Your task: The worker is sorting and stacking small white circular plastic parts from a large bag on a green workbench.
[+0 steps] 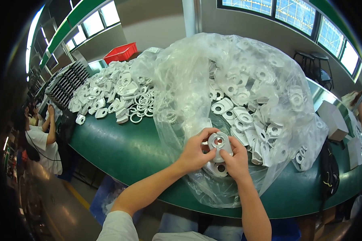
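Between both hands I hold a white plastic part (224,145) with a rounded body and a ring around its central hole. My left hand (197,150) is closed on its left side, thumb near the hole. On the right edge, my right hand (236,160) grips it too, the thumb pressing its face. Just below the held part lies another white part with a dark round hole (220,169), on the clear plastic bag (217,195). Beyond my hands, the open bag spills many similar white parts (243,116).
A loose heap of white parts (108,90) and a cluster of white rings (142,105) lie left on the green table (124,140). Behind are a red bin (120,53) and stacked dark trays (67,83). White boxes (331,120) stand right. A person (44,140) works far left.
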Demonstrator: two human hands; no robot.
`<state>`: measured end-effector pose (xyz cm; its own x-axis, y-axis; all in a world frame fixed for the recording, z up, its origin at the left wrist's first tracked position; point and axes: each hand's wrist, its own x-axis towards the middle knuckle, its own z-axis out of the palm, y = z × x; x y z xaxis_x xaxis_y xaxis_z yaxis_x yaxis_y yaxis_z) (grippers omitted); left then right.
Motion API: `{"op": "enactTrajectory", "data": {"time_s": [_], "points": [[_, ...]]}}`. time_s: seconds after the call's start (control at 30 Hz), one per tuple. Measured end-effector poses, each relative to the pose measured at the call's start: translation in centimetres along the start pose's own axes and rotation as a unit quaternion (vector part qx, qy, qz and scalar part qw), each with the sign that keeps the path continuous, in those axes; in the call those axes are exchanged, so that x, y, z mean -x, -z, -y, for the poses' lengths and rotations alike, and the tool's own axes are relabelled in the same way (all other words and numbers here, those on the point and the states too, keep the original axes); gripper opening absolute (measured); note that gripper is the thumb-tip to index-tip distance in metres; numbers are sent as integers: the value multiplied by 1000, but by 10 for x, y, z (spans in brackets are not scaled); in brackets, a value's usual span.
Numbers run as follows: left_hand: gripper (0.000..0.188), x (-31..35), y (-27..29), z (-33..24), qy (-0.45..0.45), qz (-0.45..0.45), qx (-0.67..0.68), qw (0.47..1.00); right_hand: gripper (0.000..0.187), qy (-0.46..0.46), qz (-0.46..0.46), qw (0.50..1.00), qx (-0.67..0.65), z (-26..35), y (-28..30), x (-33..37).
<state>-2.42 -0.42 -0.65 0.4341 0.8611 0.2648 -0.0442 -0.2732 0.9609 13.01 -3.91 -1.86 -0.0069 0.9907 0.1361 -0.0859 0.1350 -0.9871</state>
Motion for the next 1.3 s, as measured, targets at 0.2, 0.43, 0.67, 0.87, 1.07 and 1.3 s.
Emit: {"op": "enactTrajectory", "data": {"time_s": [0.2, 0.43, 0.67, 0.87, 1.07, 1.3], "points": [[47, 1, 19, 0, -8, 40, -57, 998, 30, 27, 21, 999, 9, -2, -10, 0], [41, 48, 125, -23, 43, -235, -82, 967, 26, 38, -5, 998, -44, -1, 7, 0], [39, 101, 354, -22, 108, -494, -382, 774, 17, 19, -7, 1000, -17, -3, -10, -5], [33, 15, 340, -35, -109, -411, -503, 753, 17, 12, -22, 1000, -16, -5, 6, -4], [19, -42, 125, -40, -127, -106, -372, 914, 14, -8, -25, 1000, -3, -10, -2, -5], [18, -117, 10, 33, -103, -36, -577, 810, 15, 20, -40, 999, -12, -13, -3, -5]]}}
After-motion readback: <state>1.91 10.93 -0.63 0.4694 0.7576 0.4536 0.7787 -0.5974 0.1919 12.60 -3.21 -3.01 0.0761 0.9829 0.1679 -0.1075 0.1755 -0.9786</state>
